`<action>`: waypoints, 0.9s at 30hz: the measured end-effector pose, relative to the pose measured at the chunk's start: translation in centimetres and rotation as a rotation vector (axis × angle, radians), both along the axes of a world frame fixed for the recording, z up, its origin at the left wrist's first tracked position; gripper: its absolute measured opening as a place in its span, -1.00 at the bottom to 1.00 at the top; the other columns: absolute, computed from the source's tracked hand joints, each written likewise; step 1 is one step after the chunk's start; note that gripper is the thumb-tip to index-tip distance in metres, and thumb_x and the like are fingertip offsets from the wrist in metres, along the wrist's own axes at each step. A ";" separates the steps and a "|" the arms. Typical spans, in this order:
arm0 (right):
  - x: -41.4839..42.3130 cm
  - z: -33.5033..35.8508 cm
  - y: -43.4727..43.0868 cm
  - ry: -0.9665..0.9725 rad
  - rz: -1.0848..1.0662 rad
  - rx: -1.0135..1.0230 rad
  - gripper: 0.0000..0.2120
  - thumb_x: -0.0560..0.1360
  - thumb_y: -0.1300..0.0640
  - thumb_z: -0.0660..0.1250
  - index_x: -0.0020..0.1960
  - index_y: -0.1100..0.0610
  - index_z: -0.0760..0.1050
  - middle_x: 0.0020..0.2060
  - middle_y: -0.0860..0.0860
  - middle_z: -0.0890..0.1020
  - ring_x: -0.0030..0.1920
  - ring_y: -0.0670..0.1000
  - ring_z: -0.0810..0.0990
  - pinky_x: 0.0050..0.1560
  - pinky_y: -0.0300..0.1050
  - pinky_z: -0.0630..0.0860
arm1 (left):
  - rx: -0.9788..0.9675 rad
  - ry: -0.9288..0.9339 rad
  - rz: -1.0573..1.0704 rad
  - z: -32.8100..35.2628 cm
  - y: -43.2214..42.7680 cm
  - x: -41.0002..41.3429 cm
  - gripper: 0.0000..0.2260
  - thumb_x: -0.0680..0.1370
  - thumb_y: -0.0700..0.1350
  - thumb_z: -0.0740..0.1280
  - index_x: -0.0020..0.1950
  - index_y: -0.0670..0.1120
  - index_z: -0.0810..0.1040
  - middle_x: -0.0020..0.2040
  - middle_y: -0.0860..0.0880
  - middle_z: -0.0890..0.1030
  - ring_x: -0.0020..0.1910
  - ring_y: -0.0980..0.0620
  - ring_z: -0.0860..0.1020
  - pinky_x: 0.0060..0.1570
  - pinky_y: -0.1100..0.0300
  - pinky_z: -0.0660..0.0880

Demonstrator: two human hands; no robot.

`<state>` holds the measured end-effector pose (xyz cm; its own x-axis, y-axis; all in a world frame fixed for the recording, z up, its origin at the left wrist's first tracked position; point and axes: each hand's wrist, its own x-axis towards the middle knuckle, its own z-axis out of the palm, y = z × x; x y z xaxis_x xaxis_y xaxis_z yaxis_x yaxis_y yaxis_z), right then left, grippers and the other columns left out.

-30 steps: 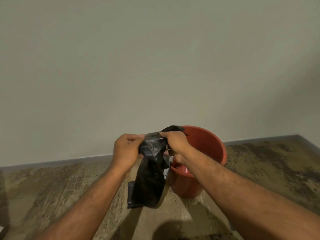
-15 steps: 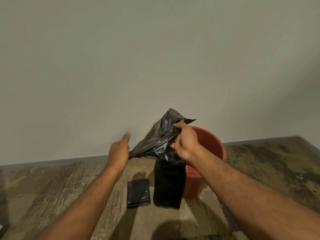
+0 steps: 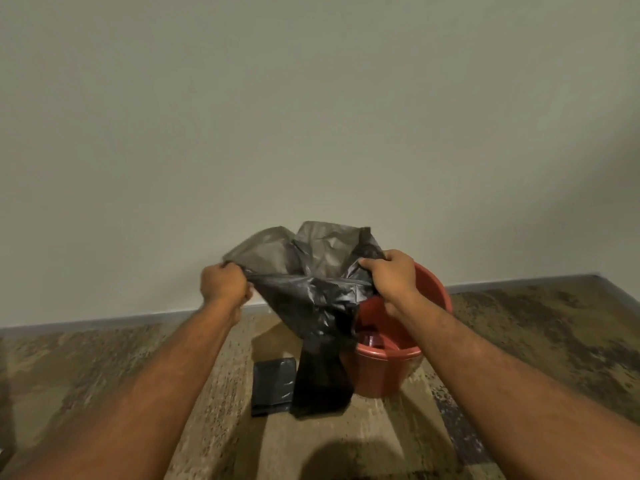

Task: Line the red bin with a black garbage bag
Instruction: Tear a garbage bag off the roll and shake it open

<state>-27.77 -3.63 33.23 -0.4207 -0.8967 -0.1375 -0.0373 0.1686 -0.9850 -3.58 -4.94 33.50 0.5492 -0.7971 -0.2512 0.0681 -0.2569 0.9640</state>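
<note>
A black garbage bag [image 3: 311, 292] hangs in the air between my two hands, its mouth pulled wide and billowing upward. My left hand [image 3: 223, 284] grips the bag's left edge. My right hand [image 3: 389, 273] grips its right edge, just above the red bin [image 3: 391, 362]. The red bin stands on the floor next to the wall, partly hidden behind the bag and my right forearm. The bag's lower end dangles in front of the bin's left side, down to about the floor.
A folded black bag [image 3: 273, 386] lies flat on the mottled floor [image 3: 519, 334], left of the bin. A plain wall [image 3: 311, 116] with a grey skirting strip runs right behind the bin.
My hands have moved apart, spreading the bag's mouth from a bunched strip into a wide opening. The left hand, loose half a second ago, now grips the bag's edge.
</note>
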 end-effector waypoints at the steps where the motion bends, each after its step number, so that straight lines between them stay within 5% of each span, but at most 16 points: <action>1: -0.5 -0.4 -0.3 0.113 -0.035 0.006 -0.86 0.38 0.26 0.48 -0.28 0.12 0.55 -0.20 0.18 0.71 -0.12 0.21 0.70 -0.04 0.17 0.65 | -0.026 0.011 0.067 0.3 -0.1 0.6 -0.76 0.62 -0.23 0.17 0.12 -0.21 0.62 -0.22 -0.17 0.62 -0.39 -0.04 0.55 -0.49 0.14 0.52; 4: -1.6 -1.7 -0.5 0.352 0.015 0.103 -0.96 0.38 0.24 0.41 -0.23 0.13 0.59 -0.22 0.12 0.70 -0.21 0.14 0.66 -0.18 0.02 0.61 | -0.094 0.012 0.199 1.0 -0.7 1.9 -0.69 0.60 -0.26 0.11 0.18 -0.22 0.61 -0.05 -0.26 0.65 -0.23 -0.08 0.56 -0.10 -0.10 0.65; 7: -1.7 -2.7 -0.2 0.570 0.293 0.307 -0.93 0.41 0.19 0.35 -0.21 0.19 0.56 -0.31 0.11 0.66 -0.36 0.09 0.63 -0.33 -0.07 0.57 | -0.145 -0.098 0.205 1.7 -1.1 2.2 -0.71 0.57 -0.23 0.09 0.06 -0.20 0.60 -0.13 -0.14 0.54 -0.29 -0.05 0.45 -0.35 0.06 0.45; 11: -1.3 -2.7 0.4 0.899 0.602 0.514 -0.83 0.44 0.05 0.35 -0.22 0.14 0.59 -0.45 -0.01 0.67 -0.46 -0.05 0.66 -0.34 -0.17 0.59 | -0.207 -0.180 0.167 3.0 -1.0 2.3 -0.74 0.56 -0.21 0.09 -0.12 -0.11 0.57 -0.23 -0.05 0.54 -0.24 -0.05 0.48 -0.32 0.13 0.39; 15: -0.5 -2.5 0.5 0.993 0.627 0.487 -0.66 0.32 -0.16 0.52 -0.23 0.09 0.54 -0.36 -0.05 0.61 -0.35 -0.07 0.60 -0.36 -0.21 0.48 | -0.255 -0.115 -0.004 4.7 -0.7 1.5 -0.68 0.64 -0.17 0.09 -0.25 -0.02 0.50 -0.25 -0.02 0.54 -0.23 -0.03 0.50 -0.17 0.06 0.45; 17: 0.4 -2.3 0.2 0.961 0.519 0.292 -0.43 0.27 -0.31 0.52 0.01 0.11 0.52 -0.12 -0.03 0.64 -0.15 -0.04 0.63 -0.22 -0.15 0.55 | -0.291 -0.112 -0.115 5.9 -0.2 0.6 -0.68 0.67 -0.15 0.11 -0.22 0.00 0.51 -0.23 0.00 0.56 -0.22 0.02 0.51 -0.18 0.14 0.46; 20: 2.6 -1.5 -0.4 0.702 0.433 -0.030 0.00 0.21 -0.40 0.49 0.46 0.10 0.27 0.38 0.05 0.47 0.35 0.11 0.48 0.36 0.14 0.44 | -0.350 -0.189 -0.347 7.9 0.5 -0.6 -0.73 0.67 -0.15 0.14 -0.12 0.02 0.57 -0.11 -0.01 0.62 -0.12 0.02 0.57 -0.10 0.13 0.51; 23: 5.2 -0.3 -1.4 0.488 0.538 -0.191 0.16 0.17 -0.27 0.59 0.55 0.07 0.07 0.51 0.07 0.32 0.47 0.12 0.34 0.48 0.15 0.28 | -0.343 -0.290 -0.635 9.6 1.4 -1.0 -0.78 0.67 -0.16 0.17 -0.01 0.00 0.60 -0.05 -0.05 0.62 -0.09 -0.01 0.59 -0.03 0.10 0.52; 25: 6.9 0.2 -2.2 0.433 0.696 -0.254 0.05 0.18 -0.06 0.65 0.50 0.12 0.15 0.39 0.11 0.46 0.37 0.13 0.46 0.43 0.10 0.35 | -0.329 -0.285 -0.756 10.3 1.7 -0.7 -0.79 0.67 -0.16 0.18 0.01 0.00 0.60 -0.10 -0.04 0.61 -0.16 0.02 0.58 -0.10 0.16 0.52; 27: 8.0 0.5 -3.0 0.434 0.778 -0.265 -0.35 0.23 0.08 0.59 0.25 0.19 0.48 0.14 0.13 0.64 0.15 0.11 0.62 0.25 0.05 0.51 | -0.347 -0.414 -0.745 10.7 1.6 0.2 -0.82 0.66 -0.12 0.19 0.04 -0.02 0.60 -0.08 -0.02 0.61 -0.14 0.04 0.57 -0.12 0.20 0.49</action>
